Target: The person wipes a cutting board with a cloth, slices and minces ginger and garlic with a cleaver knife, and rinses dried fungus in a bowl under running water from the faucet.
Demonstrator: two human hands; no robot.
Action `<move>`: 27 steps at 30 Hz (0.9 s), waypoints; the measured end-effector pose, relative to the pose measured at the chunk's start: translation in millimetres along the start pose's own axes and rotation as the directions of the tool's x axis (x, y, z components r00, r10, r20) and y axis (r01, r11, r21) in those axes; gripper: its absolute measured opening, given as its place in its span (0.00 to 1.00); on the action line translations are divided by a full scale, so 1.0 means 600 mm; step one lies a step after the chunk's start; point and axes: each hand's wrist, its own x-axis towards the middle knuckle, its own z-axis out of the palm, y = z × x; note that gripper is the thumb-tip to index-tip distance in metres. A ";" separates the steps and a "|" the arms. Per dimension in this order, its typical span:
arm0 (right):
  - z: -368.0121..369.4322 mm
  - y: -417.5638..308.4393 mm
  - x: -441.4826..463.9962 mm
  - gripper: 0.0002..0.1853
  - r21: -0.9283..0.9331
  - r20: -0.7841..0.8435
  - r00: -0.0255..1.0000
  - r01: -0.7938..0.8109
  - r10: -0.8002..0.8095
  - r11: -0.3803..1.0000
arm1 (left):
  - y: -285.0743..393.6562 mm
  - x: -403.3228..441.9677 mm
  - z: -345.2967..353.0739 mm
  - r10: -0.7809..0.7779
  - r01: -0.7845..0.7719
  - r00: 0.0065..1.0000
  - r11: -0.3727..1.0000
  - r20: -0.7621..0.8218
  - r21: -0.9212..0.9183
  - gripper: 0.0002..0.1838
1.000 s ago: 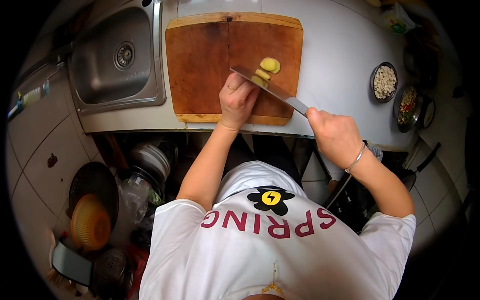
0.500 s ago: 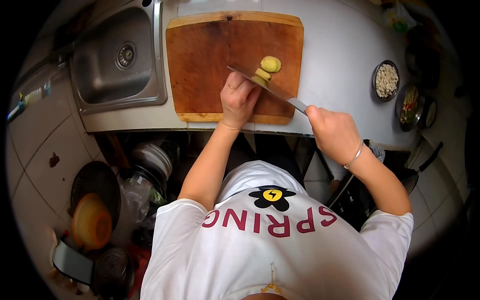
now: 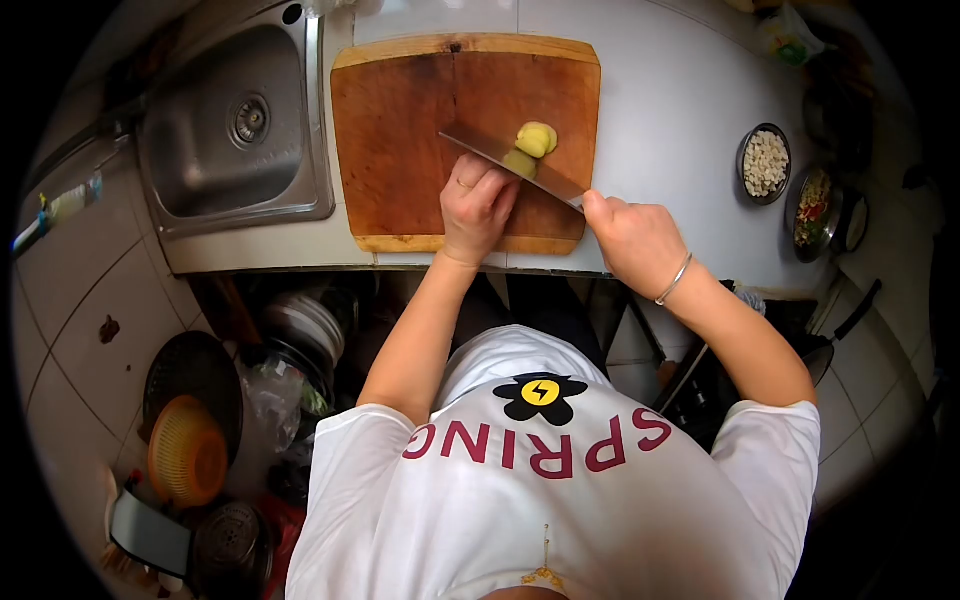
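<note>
A kitchen knife is in my right hand, its fingers wrapped round the handle. The blade slants across the wooden cutting board, tip toward the upper left. Just on the near side of the blade, my left hand is closed with curled fingertips, pressing a piece of ginger that the fingers and blade mostly hide. Pale yellow ginger slices lie beyond the blade, on the right half of the board. A yellowish patch shows on the blade, seemingly a reflection.
A steel sink is left of the board. On the white counter at right stand a bowl of white diced pieces and a bowl of mixed chopped food. An orange basket sits low at left.
My right hand and the knife have shifted left, and the blade now covers more of the slices' near side. My left hand has hardly moved; the whole view has shifted slightly.
</note>
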 end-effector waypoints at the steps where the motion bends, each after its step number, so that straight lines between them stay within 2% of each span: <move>1: 0.005 0.002 -0.004 0.11 0.018 -0.023 1.000 0.006 -0.006 1.000 | 0.001 -0.003 0.000 -0.001 0.001 1.000 1.000 0.005 0.000 0.12; 4: 0.008 0.005 -0.008 0.11 0.000 -0.060 0.998 0.019 -0.019 1.000 | 0.012 0.004 0.004 0.013 -0.014 1.000 0.999 0.022 0.041 0.15; 9: 0.002 -0.002 -0.008 0.12 -0.001 -0.045 0.999 -0.017 0.017 1.000 | 0.018 -0.003 -0.004 -0.151 0.133 0.978 0.983 0.145 0.124 0.19; 10: 0.003 -0.002 -0.007 0.12 -0.011 -0.069 0.998 -0.004 0.004 1.000 | 0.004 -0.004 -0.003 -0.085 0.078 0.993 0.994 0.087 0.082 0.20; 11: 0.010 0.000 -0.006 0.11 -0.044 -0.097 0.995 -0.009 0.005 0.999 | 0.000 0.001 -0.012 -0.085 0.079 0.992 0.995 0.095 0.062 0.19; 12: 0.011 -0.001 -0.004 0.11 -0.015 -0.086 0.996 -0.023 0.022 1.000 | -0.008 -0.006 -0.019 -0.190 0.192 0.976 0.981 0.107 -0.014 0.17; 13: 0.005 -0.007 -0.005 0.09 0.002 -0.081 0.996 -0.027 0.027 1.000 | 0.005 0.004 -0.034 -0.273 0.273 0.962 0.951 0.020 -0.147 0.16; 15: 0.014 -0.005 -0.009 0.09 -0.026 -0.086 0.996 0.001 -0.003 1.000 | -0.009 0.014 -0.079 -0.502 0.485 0.865 0.839 -0.006 -0.247 0.15; 16: 0.012 -0.011 -0.016 0.09 -0.027 -0.083 0.997 -0.009 0.007 1.000 | -0.019 0.035 -0.100 -0.489 0.451 0.871 0.833 -0.044 -0.320 0.13; 17: 0.010 -0.017 -0.019 0.08 -0.030 -0.079 0.997 -0.018 0.015 0.999 | -0.026 0.062 -0.125 -0.489 0.443 0.868 0.842 -0.088 -0.308 0.12; 18: 0.008 -0.020 -0.013 0.08 -0.037 -0.085 0.996 -0.026 0.023 0.999 | -0.052 0.087 -0.140 -0.541 0.449 0.838 0.760 -0.074 -0.470 0.12; 19: 0.007 -0.021 -0.010 0.08 -0.038 -0.089 0.996 -0.028 0.025 0.999 | -0.080 0.121 -0.154 -0.460 0.381 0.881 0.827 -0.108 -0.413 0.13; 20: 0.009 -0.022 -0.012 0.08 -0.038 -0.090 0.996 -0.033 0.030 0.999 | -0.079 0.168 -0.172 -0.407 0.371 0.902 0.902 -0.142 -0.222 0.13; 21: 0.011 -0.023 -0.013 0.08 -0.039 -0.088 0.995 -0.040 0.036 0.998 | -0.097 0.213 -0.178 -0.255 0.252 0.949 0.967 -0.186 -0.040 0.13; 22: 0.012 -0.024 -0.014 0.08 -0.040 -0.088 0.995 -0.049 0.045 0.998 | -0.112 0.257 -0.183 -0.166 0.183 0.967 0.980 -0.196 0.076 0.13; 23: 0.014 -0.026 -0.013 0.07 -0.039 -0.088 0.995 -0.060 0.056 0.997 | -0.124 0.299 -0.180 -0.073 0.108 0.964 0.986 -0.254 0.124 0.11; 24: 0.016 -0.027 -0.014 0.07 -0.038 -0.087 0.994 -0.072 0.068 0.997 | -0.129 0.335 -0.180 -0.029 0.093 0.968 0.965 -0.250 0.246 0.08; 27: 0.013 -0.035 -0.013 0.07 -0.030 -0.070 0.993 -0.099 0.097 0.995 | -0.205 0.384 -0.166 0.099 -0.049 0.993 0.849 -0.066 0.527 0.06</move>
